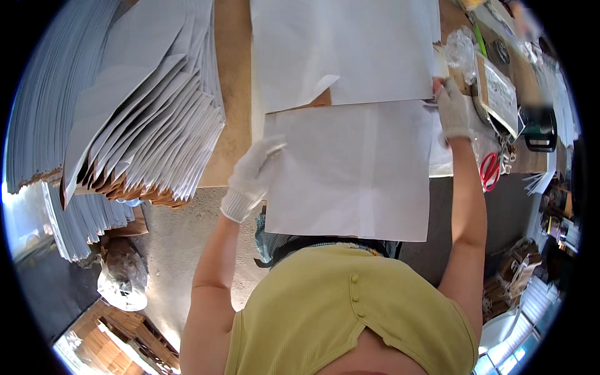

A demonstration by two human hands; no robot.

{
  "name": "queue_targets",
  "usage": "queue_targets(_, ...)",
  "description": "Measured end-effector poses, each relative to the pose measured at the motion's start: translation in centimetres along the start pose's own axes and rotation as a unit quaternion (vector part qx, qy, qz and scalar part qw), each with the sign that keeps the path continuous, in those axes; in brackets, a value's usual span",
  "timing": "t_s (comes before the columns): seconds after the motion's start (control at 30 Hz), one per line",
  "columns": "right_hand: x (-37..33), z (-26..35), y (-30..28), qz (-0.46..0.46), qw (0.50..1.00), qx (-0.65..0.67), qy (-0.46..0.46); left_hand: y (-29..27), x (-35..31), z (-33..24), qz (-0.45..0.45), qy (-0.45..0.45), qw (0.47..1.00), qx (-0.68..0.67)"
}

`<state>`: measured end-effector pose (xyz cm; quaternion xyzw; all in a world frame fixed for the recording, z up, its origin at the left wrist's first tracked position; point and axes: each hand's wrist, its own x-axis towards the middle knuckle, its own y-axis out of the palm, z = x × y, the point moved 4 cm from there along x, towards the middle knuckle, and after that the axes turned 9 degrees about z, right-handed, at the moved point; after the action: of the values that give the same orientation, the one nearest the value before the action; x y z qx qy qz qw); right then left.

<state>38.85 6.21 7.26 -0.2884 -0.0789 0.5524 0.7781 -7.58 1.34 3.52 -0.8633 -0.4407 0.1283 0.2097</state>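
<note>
A large white paper sheet (344,169) with a paler strip down its middle reaches over the table's near edge toward my waist. Beyond it lies another white sheet (344,50), whose near edge has a small turned-up flap and a brown patch showing. My left hand (250,175), in a white glove, is at the near sheet's left edge, fingers stretched out over it. On the other side my right hand (452,112), gloved with bare fingertips, is closed at the right edge of the sheets, near where the two meet. Its grip is partly hidden.
Fanned stacks of white paper with brown undersides (150,119) fill the table's left. Red-handled scissors (490,171), clear plastic (461,50) and a pale rectangular box (498,94) lie at right. A plastic-wrapped bundle (123,275) sits on the floor at left.
</note>
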Motion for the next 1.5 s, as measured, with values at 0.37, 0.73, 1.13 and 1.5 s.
queue_targets(0.37,-17.2,-13.9,-7.4,0.205,0.901,0.38,-0.035,0.1,4.4,-4.4,0.008,0.157,0.972,0.172)
queue_targets(0.73,-11.6,-8.6,0.8,-0.189,0.96,0.129,-0.16,2.2,7.6,-0.9,-0.192,-0.099,0.947,0.238)
queue_targets(1.13,-8.7,-8.8,1.6,-0.097,0.977,-0.164,0.091,3.0,7.7,0.1,-0.18,-0.114,0.942,0.261)
queue_targets(1.5,-8.9,-7.9,1.6,-0.095,0.983,-0.138,0.08,2.9,7.7,0.4,-0.189,-0.107,0.941,0.259)
